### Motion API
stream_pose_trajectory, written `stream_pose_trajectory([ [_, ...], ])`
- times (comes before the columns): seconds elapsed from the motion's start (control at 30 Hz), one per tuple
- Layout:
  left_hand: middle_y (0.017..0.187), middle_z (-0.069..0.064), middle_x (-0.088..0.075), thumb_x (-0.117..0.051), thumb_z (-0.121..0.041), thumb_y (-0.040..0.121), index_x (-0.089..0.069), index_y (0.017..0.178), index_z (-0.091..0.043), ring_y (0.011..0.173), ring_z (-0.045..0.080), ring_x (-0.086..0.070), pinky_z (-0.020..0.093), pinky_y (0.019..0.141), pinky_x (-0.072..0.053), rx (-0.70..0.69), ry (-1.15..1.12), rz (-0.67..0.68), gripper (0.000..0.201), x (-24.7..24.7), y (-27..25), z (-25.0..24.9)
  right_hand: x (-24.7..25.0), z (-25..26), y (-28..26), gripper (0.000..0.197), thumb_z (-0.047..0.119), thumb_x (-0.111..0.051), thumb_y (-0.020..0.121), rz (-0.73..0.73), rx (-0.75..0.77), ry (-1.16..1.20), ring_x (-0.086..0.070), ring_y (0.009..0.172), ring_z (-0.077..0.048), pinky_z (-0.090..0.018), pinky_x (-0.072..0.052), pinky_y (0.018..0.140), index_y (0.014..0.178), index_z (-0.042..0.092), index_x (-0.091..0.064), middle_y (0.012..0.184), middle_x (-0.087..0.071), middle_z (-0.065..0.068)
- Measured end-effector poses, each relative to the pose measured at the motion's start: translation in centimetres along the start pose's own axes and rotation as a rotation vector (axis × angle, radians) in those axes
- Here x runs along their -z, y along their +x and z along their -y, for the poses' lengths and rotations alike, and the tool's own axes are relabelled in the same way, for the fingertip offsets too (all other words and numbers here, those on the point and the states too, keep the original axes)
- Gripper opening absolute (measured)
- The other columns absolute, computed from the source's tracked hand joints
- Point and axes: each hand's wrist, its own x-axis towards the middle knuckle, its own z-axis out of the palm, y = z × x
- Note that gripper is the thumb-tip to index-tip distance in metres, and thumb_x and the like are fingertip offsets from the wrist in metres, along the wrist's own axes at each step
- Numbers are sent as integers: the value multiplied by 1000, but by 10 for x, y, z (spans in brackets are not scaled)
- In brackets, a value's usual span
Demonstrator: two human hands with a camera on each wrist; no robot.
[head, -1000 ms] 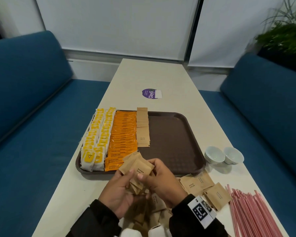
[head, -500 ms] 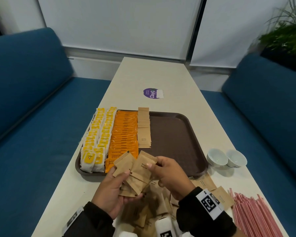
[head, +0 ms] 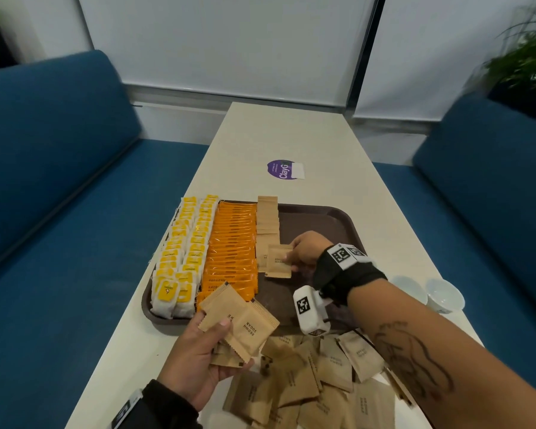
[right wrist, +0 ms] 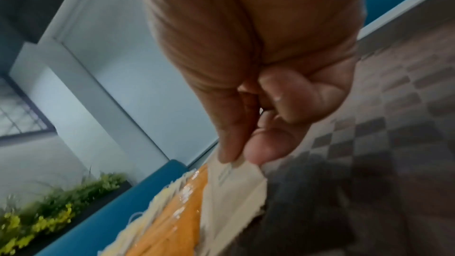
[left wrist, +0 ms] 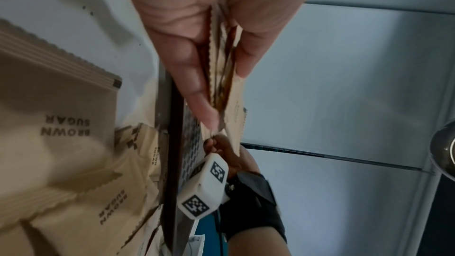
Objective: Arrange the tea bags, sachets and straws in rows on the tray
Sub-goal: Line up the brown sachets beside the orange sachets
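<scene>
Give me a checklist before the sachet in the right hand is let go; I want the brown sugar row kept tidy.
1. Right hand has a grip on one brown sugar sachet: ok.
2. Sachet lined up with the brown sugar row: not ok, it sits offset to the right.
3. Bare tray space beside the row: ok.
4. Left hand holds spare sachets: ok.
5. Sachet lying flat on the tray: cannot tell.

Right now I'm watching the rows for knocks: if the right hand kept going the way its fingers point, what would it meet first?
Likely the brown sugar row; the sachet pinched by the right hand already overlaps it.
</scene>
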Motion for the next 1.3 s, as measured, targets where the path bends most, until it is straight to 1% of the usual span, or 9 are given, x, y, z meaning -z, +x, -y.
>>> stream_pose_trajectory([
  [0.1, 89, 14, -71, -45, -8, 94, -55, 108, -26, 80, 36, -65, 40, 45, -55, 6, 1, -12, 25, 1, 2, -1, -6, 3, 12, 30, 17, -65, 88, 81, -32, -87, -66, 90, -17, -29, -52, 90, 115, 3, -62, 108, -70, -9],
  [0.2, 95, 17, -69, -45, -8, 93, -54, 110, -25, 82, 37, -65, 41, 45, -55, 13, -8, -21, 26, 2, 2, -1, -10, 2, 17, 33, 15, -69, 84, -4, 41, -92, -63, 64, -10, -12, -48, 49, 113, 1, -63, 76, -66, -3],
  [0.23, 96, 17, -69, -45, -8, 93, -54, 109, -26, 83, 38, -65, 41, 45, -55, 16, -10, -22, 26, 2, 2, -2, -10, 4, 18, 35, 16, -68, 84, -1, 27, -113, -64, 65, -11, -13, -49, 50, 114, 0, -62, 76, -66, -3],
  [0.37, 96, 17, -67, -46, -7, 93, -55, 105, -26, 83, 37, -63, 41, 45, -55, 19, -18, -28, 24, 1, 1, -3, -14, 19, 19, 44, 35, -52, 95, 127, -187, -282, -61, 100, -15, -31, -40, 102, 129, 6, -50, 101, -69, 0],
  [0.67, 98, 16, -66, -46, -7, 93, -54, 104, -27, 87, 37, -62, 44, 47, -56, 26, -33, -24, 24, -1, 1, -4, -16, 24, 23, 32, 35, -46, 98, 224, -193, -460, -48, 69, -11, -27, -39, 73, 115, 9, -52, 76, -54, 1],
  [0.8, 100, 17, -66, -45, -7, 93, -52, 110, -26, 88, 37, -63, 43, 47, -56, 16, -27, -24, 26, 0, 2, -3, -11, 11, 19, 25, 8, -64, 87, 61, -18, -92, -57, 60, -10, -19, -46, 45, 110, -1, -61, 77, -61, -5],
  [0.97, 102, 19, -66, -44, -8, 94, -53, 113, -24, 87, 37, -63, 41, 46, -55, -2, -7, -2, 27, 2, 0, -4, 4, 25, -7, 19, 26, -51, 97, 145, -146, -116, -50, 63, -9, -22, -43, 64, 92, 7, -54, 74, -59, 0],
  [1.13, 101, 17, -66, -44, -8, 94, -56, 108, -25, 85, 36, -64, 40, 47, -55, -34, 11, 13, 25, -2, -2, -2, 9, -1, -64, 21, 35, -63, 88, 38, 211, 151, -62, 62, -12, -18, -41, 47, 88, 15, -57, 74, -64, -1],
  [1.3, 101, 15, -67, -43, -7, 95, -56, 107, -24, 83, 36, -64, 39, 47, -56, -68, 21, 27, 25, -8, -4, 0, -19, -36, -117, 27, 38, -72, 78, 179, 196, 239, -58, 57, -8, -20, -43, 54, 87, 14, -62, 73, -66, 1],
])
